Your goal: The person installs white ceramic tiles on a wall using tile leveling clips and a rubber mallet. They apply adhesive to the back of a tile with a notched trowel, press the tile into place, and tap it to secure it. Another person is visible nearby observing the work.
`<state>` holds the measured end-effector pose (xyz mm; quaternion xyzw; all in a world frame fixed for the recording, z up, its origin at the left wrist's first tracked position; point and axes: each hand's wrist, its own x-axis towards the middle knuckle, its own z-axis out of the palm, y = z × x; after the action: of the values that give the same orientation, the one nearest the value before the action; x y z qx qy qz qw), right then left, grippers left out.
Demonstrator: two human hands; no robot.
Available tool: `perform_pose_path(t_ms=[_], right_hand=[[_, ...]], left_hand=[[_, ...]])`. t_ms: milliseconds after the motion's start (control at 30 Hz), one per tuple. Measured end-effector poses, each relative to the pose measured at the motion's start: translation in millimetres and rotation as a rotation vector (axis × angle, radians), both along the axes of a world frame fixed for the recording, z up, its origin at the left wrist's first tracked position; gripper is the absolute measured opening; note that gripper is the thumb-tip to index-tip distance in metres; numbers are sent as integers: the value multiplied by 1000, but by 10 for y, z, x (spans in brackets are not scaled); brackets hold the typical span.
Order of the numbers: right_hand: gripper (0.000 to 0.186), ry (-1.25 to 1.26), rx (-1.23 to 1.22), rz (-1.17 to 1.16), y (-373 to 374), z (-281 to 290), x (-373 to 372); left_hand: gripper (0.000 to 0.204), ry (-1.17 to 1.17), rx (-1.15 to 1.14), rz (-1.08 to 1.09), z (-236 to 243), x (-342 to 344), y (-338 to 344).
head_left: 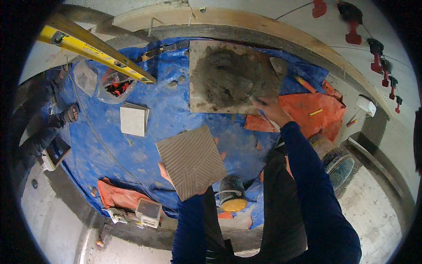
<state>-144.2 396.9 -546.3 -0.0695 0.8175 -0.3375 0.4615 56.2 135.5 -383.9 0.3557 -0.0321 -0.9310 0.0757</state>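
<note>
My left hand (164,171) grips a square tile (191,160) from beneath, its fingers showing at the edges. The tile's upper face bears combed grey mortar in ridges. My right hand (270,111) reaches to the lower right edge of a board (195,105), its fingers stretched toward the mortar and apparently holding nothing. Dark wet mortar (228,77) is spread over the board's middle. A flat greyish triangular piece (278,66) lies at the board's right side. Left of the held tile, a small stack of pale tiles (132,121) rests on the blue tarp (165,110).
A yellow spirit level (96,53) slants in at upper left, near a bag of red and black pieces (116,88). Another person's foot (70,113) is at left. A bucket (232,193) stands by my legs; more buckets (338,167) stand at right beside orange sheeting (307,114).
</note>
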Motion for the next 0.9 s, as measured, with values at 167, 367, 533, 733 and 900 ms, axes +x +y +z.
perform_pose_path(t_ms=[167, 367, 533, 733, 900], right_hand=[[61, -394, 51, -193, -223, -76, -31], [64, -396, -72, -295, -148, -22, -46], [53, 74, -126, -159, 83, 402, 97], [47, 559, -326, 111, 236, 1630, 255], [50, 769, -316, 289, 149, 2169, 474]], left_hand=[[107, 50, -51, -29, 2, -49, 25], [107, -32, -17, -13, 34, -94, 45], [107, 29, 9, 20, 66, -181, -3], [102, 75, 48, -26, 80, -288, -51], [78, 75, 157, 246, 63, -331, -13]])
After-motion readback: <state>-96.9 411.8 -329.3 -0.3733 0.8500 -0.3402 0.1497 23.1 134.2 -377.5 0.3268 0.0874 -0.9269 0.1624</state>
